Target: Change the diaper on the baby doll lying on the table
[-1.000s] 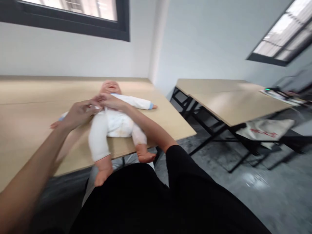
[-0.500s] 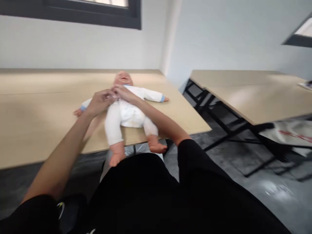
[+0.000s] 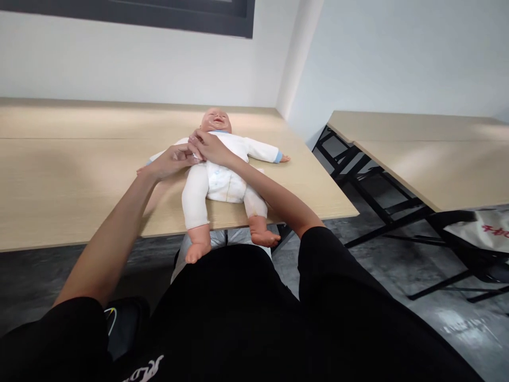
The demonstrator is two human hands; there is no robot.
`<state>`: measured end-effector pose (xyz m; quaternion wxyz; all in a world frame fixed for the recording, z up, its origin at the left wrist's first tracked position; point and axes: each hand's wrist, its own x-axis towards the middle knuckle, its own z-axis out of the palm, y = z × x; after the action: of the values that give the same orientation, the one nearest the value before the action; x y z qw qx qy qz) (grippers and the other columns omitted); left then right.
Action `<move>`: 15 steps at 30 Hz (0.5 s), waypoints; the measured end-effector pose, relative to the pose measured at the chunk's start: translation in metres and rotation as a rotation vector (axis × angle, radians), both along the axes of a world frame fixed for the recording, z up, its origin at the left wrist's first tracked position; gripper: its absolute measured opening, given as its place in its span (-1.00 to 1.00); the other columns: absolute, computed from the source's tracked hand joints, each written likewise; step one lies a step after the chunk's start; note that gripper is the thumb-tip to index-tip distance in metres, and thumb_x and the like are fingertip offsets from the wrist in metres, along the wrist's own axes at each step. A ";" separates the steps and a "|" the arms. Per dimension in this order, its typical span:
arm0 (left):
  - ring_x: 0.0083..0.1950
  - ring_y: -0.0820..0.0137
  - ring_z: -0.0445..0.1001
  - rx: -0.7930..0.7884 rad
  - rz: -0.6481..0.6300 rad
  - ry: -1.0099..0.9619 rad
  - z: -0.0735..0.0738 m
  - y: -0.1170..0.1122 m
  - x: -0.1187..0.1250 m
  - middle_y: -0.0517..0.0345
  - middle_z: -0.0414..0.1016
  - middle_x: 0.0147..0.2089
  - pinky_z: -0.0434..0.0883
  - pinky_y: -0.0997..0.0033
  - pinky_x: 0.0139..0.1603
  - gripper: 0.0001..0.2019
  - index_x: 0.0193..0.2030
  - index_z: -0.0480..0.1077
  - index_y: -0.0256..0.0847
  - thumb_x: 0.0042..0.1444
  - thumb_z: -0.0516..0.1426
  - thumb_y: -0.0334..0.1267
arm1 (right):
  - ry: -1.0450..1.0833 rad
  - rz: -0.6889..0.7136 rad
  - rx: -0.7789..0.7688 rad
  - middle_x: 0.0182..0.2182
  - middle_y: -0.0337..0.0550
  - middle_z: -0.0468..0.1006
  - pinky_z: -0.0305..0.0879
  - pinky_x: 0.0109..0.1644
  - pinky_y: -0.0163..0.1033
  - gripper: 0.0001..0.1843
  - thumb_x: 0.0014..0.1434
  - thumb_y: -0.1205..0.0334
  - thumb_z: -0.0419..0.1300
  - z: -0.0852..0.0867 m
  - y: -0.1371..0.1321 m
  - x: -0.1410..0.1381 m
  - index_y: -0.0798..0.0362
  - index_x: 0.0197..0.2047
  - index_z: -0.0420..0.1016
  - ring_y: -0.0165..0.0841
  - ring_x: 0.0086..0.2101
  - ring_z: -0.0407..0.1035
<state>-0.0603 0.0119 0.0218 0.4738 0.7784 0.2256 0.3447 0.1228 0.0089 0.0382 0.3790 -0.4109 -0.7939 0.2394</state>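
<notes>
A baby doll (image 3: 217,183) in a white romper with blue cuffs lies on its back on the pale wooden table (image 3: 59,175), head toward the wall, bare feet hanging over the near edge. My left hand (image 3: 169,162) and my right hand (image 3: 209,147) meet on the doll's chest. Both have their fingers pinched together on the white garment there. My forearms reach in from below, and I wear a black top.
A second pale table (image 3: 417,154) on black folding legs stands to the right across a gap of grey floor. A white bag (image 3: 483,233) with red print lies under it at the far right. A black shoe (image 3: 119,323) shows at the lower left.
The view has dropped and swung right, so the doll sits nearer the middle. Both hands have stayed pinched together on the doll's chest.
</notes>
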 end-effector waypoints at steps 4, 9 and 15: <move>-0.07 0.33 0.52 -0.001 0.003 -0.032 -0.004 0.002 -0.002 0.03 0.60 -0.13 0.40 0.39 -0.01 -0.68 -0.25 0.55 -0.24 0.04 0.42 -0.04 | -0.138 0.032 0.193 -0.18 -0.11 0.51 0.28 0.02 -0.21 -0.91 0.35 0.30 0.15 0.009 -0.017 0.027 0.11 -0.24 0.39 -0.33 -0.13 0.34; -0.13 0.35 0.55 -0.066 0.035 -0.142 -0.007 0.005 -0.004 0.04 0.63 -0.17 0.43 0.40 -0.11 -0.63 -0.28 0.48 -0.24 0.02 0.43 -0.01 | -0.334 0.039 0.035 0.04 0.02 0.52 0.31 0.15 -0.09 -0.65 0.29 0.10 0.27 0.017 -0.025 0.049 0.15 0.04 0.49 -0.17 0.04 0.38; -0.10 0.25 0.61 -0.054 0.092 -0.124 -0.001 -0.006 -0.007 -0.06 0.63 -0.21 0.48 0.29 -0.05 -0.55 -0.33 0.47 -0.25 -0.10 0.46 0.08 | -0.352 0.141 -0.160 -0.15 -0.05 0.56 0.37 0.05 -0.09 -0.59 0.05 0.03 0.46 0.036 -0.001 0.064 0.10 -0.12 0.56 -0.17 -0.13 0.42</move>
<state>-0.0668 0.0057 0.0209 0.4913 0.7313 0.2406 0.4075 0.1872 0.0076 0.0738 0.1827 -0.4185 -0.8531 0.2523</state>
